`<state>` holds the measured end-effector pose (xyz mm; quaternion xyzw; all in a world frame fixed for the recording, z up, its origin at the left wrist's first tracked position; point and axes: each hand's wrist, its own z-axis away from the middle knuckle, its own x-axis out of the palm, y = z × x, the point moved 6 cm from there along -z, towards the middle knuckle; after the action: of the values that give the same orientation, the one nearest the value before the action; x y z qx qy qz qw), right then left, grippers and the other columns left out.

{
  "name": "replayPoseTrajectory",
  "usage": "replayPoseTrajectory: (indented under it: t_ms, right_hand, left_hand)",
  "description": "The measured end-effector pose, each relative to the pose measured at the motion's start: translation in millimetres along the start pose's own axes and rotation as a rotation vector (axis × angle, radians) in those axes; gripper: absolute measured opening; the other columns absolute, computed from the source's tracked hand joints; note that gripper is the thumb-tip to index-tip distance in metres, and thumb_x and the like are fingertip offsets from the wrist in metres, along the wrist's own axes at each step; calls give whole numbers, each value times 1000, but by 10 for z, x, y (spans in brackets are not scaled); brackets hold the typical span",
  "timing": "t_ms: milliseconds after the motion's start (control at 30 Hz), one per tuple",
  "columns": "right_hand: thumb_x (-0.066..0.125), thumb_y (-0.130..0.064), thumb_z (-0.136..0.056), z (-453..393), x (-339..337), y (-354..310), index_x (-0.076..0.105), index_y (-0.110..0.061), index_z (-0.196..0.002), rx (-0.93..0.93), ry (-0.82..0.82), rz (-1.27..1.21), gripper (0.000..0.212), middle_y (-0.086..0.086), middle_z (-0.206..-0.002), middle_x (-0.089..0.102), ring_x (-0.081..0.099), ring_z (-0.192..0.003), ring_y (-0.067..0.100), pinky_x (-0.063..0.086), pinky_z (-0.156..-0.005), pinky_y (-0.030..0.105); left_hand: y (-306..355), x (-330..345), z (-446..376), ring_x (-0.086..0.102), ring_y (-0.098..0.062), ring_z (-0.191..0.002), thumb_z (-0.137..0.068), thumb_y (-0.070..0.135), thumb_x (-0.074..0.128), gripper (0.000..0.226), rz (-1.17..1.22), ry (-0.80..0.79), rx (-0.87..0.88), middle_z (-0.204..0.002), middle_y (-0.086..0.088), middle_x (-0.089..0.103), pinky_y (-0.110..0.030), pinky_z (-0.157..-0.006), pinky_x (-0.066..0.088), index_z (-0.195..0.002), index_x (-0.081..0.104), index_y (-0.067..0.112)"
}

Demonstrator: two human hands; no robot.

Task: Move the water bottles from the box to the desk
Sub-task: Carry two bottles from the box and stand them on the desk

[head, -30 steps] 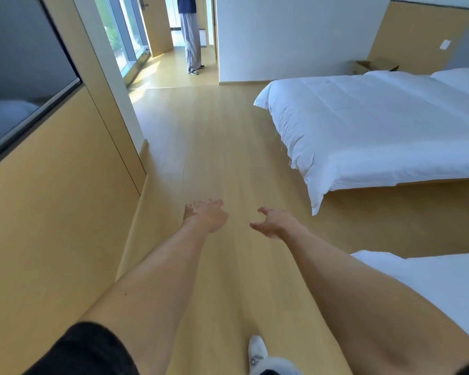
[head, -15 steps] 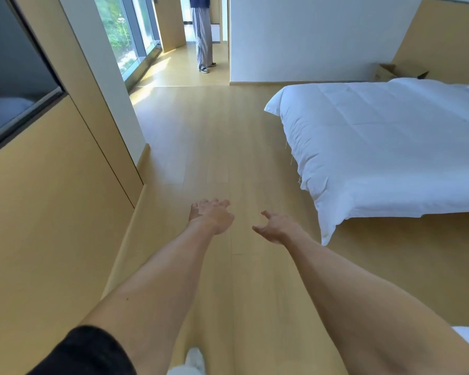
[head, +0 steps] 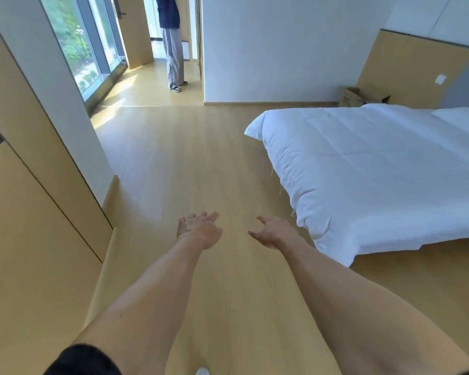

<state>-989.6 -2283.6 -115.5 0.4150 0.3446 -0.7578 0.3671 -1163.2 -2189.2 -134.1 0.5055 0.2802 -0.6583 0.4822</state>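
1. water bottles are nowhere in view, so i cannot say how many wait or how they lie; my guess is they sit in the open brown cardboard box (head: 363, 96) on the floor behind the far corner of the white-quilted bed (head: 377, 169), against the tan wall panel.
2. no desk shows either, so i cannot tell where the bottles must end up.
3. step in hand, as i judge it: walking across the pale wooden floor (head: 190, 163) toward that box, nothing carried yet.
4. next move calls for rounding the foot of the bed, reaching the box beyond it, bending down and closing fingers round a bottle.
5. my left hand (head: 201, 230) is stretched out ahead of me, left of the bed's near corner, back up, fingers loosely spread and holding nothing.
6. my right hand (head: 275, 232) is held out level with it, nearer the bed's hanging quilt edge, thumb apart, fingers relaxed and empty.
7. a person in grey striped trousers (head: 173, 55) stands in the doorway well beyond the bed, by the tall window (head: 79, 41).
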Motion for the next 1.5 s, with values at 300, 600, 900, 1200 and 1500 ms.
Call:
replayPoseTrajectory:
  t_ms: [300,600,900,1200,1500]
  right_hand:
    - [41,-59,-99,-1013,-436,-635,22,-33,-157,38,14,3,66,4,-157,37,36,-143,25,33,-112,42]
    - [42,-59,-98,-2197,-690,-927,22,-33,-158,13,-18,-7,68,4,-160,33,31,-146,26,30,-117,44]
    - [33,-62,-100,-3823,-1110,-1285,22,-31,-157,-71,-74,15,66,1,-161,32,33,-146,27,30,-115,43]
    - [34,-63,-98,-5116,-1673,-1295,23,-31,-157,-76,-94,29,68,2,-161,33,33,-145,29,30,-116,46]
    - [34,-63,-97,-6253,-2118,-1498,24,-32,-157,-51,-54,51,68,1,-159,36,32,-145,27,29,-115,46]
  left_hand:
    - [-404,-591,-1154,31,-27,-146,-101,52,35,57,-22,12,67,-161,3,31,-46,-118,24,-155,27,36]
    - [-683,-901,-2226,30,-28,-147,-102,54,35,56,-23,-8,33,-161,1,31,-47,-119,22,-155,29,36]
    - [-787,-1411,-3622,31,-28,-146,-102,53,33,55,-28,-30,-58,-161,3,32,-45,-118,25,-154,32,34]
    - [-556,-1889,-4933,32,-28,-146,-103,51,33,55,18,-13,-65,-162,3,32,-46,-118,24,-155,31,34]
    - [-610,-2272,-6179,31,-29,-146,-104,51,31,54,11,-6,-20,-161,2,32,-46,-118,23,-155,30,34]
